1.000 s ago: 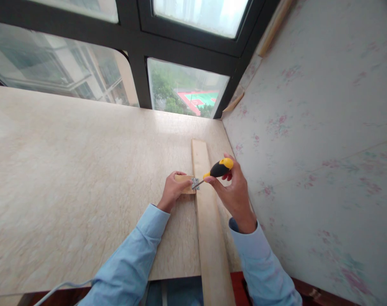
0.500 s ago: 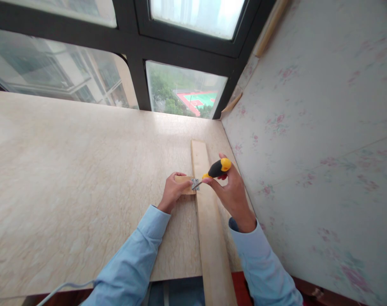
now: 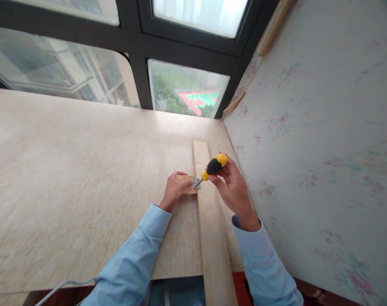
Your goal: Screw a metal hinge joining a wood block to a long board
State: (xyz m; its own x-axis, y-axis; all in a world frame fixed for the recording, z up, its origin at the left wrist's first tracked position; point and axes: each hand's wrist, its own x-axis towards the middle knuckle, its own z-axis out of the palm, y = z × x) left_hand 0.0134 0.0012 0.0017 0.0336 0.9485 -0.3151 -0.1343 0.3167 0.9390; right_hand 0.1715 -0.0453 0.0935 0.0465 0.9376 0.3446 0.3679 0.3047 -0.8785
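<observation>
Your right hand (image 3: pixel 234 190) has just shifted on the screwdriver (image 3: pixel 216 165): compared with half a second ago, the handle stands a little steeper and your fingers sit differently around it. The tip, though, stays at the same place, low on the small metal hinge (image 3: pixel 196 181). For the work at the hinge, that looks like a fresh hold on the handle rather than a move to another spot — whether the tip sits in a screw head is too small to tell.

Your right grip is light, the thumb and fingertips closed about the yellow front end of the handle and the palm standing off the rest. Your left hand (image 3: pixel 171 191) has hardly changed: it pinches the short wood block (image 3: pixel 189 191), thumb on top beside the hinge, fingers at the far edge.

The hinge lies across the seam where the block meets the left edge of the long board (image 3: pixel 212 229). That board runs over the pale sill (image 3: pixel 94 178) and out past its near edge — close to the flowered wall (image 3: pixel 327 127) on your right.
</observation>
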